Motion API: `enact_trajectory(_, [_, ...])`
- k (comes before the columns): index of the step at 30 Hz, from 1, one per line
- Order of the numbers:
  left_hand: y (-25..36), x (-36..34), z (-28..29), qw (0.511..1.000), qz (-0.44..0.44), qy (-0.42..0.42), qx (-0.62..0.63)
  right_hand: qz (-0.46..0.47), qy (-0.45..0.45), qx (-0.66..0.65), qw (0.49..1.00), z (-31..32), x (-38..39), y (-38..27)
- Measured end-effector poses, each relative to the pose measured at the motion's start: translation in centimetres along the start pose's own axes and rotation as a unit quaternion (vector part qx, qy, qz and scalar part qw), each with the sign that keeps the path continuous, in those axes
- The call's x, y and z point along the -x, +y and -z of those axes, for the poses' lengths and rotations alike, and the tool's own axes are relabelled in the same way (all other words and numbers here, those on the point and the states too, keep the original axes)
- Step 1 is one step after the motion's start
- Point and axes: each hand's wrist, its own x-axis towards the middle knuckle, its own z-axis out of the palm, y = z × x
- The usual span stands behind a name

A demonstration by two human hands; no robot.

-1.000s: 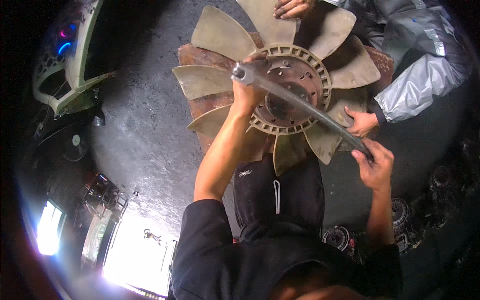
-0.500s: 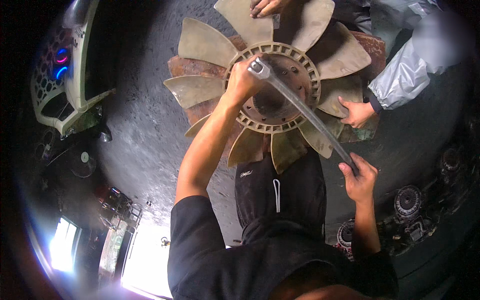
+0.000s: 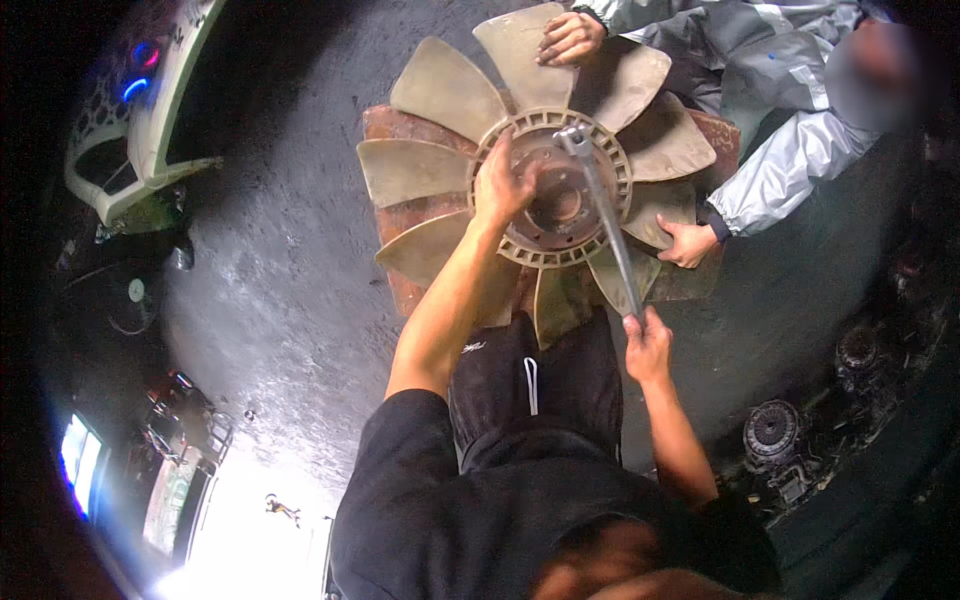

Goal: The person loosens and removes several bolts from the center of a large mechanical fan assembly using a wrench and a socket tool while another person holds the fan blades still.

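Note:
A large fan (image 3: 430, 175) with pale, translucent blades and a slotted ring lies over a rusty brown plate (image 3: 385, 125). Its dark, rusty hub (image 3: 590, 205) shows bolt holes and a round centre. My right hand (image 3: 648, 345) grips the lower end of a long grey breaker bar (image 3: 612, 235), whose head lies over the upper part of the hub. My left hand (image 3: 505, 182) is at the left side of the ring, thumb apart from the fingers and nothing held. Whether the bar's head engages anything cannot be told.
Across from me, a person in a silver jacket (image 3: 800, 160) has one hand (image 3: 570, 38) on a top blade and another (image 3: 684, 242) at a right blade. A pale vehicle panel (image 3: 145, 150) stands at left. Greasy round parts (image 3: 772, 430) lie at lower right on the dark floor (image 3: 290, 240).
My left hand has let go of the bar's head and moved onto the ring's left side. The bar now stands steeper, and my right hand has shifted left in the view.

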Motion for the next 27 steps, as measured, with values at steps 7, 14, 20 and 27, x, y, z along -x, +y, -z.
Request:
enact_trajectory(7, [0.9,-2.3,-1.6,0.982,0.002,-0.191,-0.006,0.074,0.041,0.004,0.996,-2.9,-4.4,5.7])
enact_trajectory(14, [-1.3,-2.3,-1.5,0.987,-0.059,-0.143,0.054,0.101,0.086,-0.021,0.991,-6.1,-4.5,6.3])
enact_trajectory(20, [-0.9,4.2,-0.9,0.989,-0.076,-0.106,-0.076,-0.189,-0.211,-0.264,0.922,-2.5,-5.3,5.4])
enact_trajectory(27, [-1.7,6.0,-2.2,0.993,-0.075,-0.013,-0.088,-0.291,-0.365,-0.397,0.79,-3.6,-6.7,6.9])
